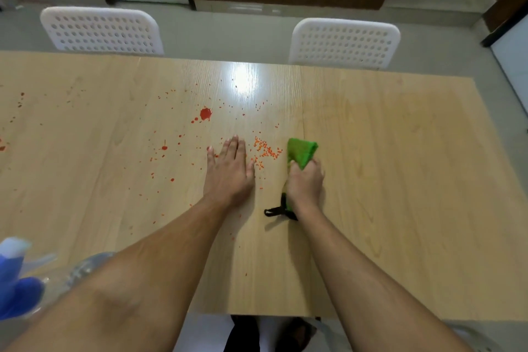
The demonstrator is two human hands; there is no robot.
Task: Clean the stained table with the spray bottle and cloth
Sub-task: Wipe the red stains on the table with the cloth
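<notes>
A light wooden table (385, 151) carries red stains: a large blot (205, 113) near the middle and several small splatters spreading left and toward me. My right hand (305, 180) grips a bunched green cloth (301, 151) that lies on the table, its black loop (275, 211) trailing behind my wrist. A smear of orange specks (267, 151) sits just left of the cloth. My left hand (230, 171) rests flat on the table with straight fingers, beside those specks. The spray bottle (17, 277), clear with a blue and white head, stands blurred at the near left corner.
Two white perforated chairs (101, 30) (344, 43) stand at the table's far side. More red splatter marks the far left edge (20, 100). A glare patch (245, 77) shines on the middle of the far half. Grey floor and dark wall panels lie beyond.
</notes>
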